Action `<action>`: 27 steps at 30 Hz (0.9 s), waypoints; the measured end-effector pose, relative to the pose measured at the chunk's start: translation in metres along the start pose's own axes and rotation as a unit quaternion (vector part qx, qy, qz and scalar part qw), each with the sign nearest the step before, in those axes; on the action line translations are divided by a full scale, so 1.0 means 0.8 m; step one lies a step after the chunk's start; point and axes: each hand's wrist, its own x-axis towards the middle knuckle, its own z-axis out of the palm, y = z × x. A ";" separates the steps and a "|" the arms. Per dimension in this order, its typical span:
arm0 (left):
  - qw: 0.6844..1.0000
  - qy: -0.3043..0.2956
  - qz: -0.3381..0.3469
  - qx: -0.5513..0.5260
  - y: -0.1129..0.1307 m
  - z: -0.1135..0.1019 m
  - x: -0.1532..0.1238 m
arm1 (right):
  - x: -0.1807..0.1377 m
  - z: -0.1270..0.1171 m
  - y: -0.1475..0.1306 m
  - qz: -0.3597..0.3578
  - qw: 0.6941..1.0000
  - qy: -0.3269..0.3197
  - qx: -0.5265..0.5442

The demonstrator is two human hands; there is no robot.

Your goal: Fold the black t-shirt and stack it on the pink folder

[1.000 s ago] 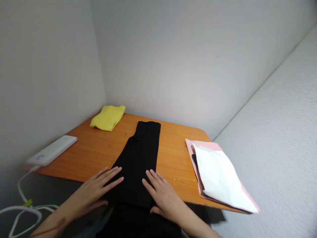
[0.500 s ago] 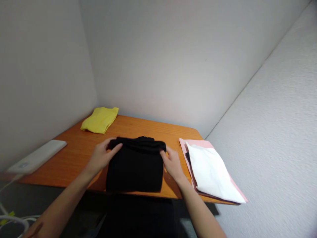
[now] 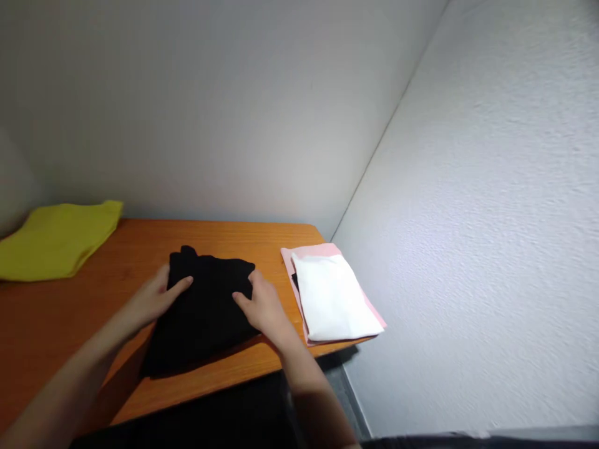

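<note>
Both hands lay on the folded black garment (image 3: pixel 201 312), which sat on the orange wooden table (image 3: pixel 140 243) near its front edge. Left hand (image 3: pixel 156 296) rested flat at the garment's left border, fingers extended and loosely spread, thumb on the cloth. Right hand (image 3: pixel 262 305) pressed the garment's right border, fingers held together and slightly curled over the fold.

Garment: matte, soft cloth, roughly rectangular, far edge bunched and uneven. Its near left corner lay close to the table's front edge. Bare wood lay open to the left, between it and the folded yellow cloth (image 3: pixel 56 240) at the far left by the wall.

To the right, just beside the right hand, a flat stack occupied the table's right corner: white folded cloth (image 3: pixel 332 296) over a pink sheet (image 3: pixel 311 251), overhanging the front edge slightly. Table surface smooth, with visible grain.
</note>
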 end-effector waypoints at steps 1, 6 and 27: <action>0.999 0.008 0.003 -0.036 0.028 0.006 0.008 | -0.004 -0.030 0.006 -0.009 0.999 0.036 0.019; 0.962 -0.014 0.053 -0.267 0.191 0.062 0.041 | -0.046 -0.190 0.066 -0.023 0.961 0.209 0.178; 0.998 0.048 -0.040 0.033 -0.007 0.095 0.067 | -0.038 -0.081 0.247 -0.026 0.964 0.056 -0.259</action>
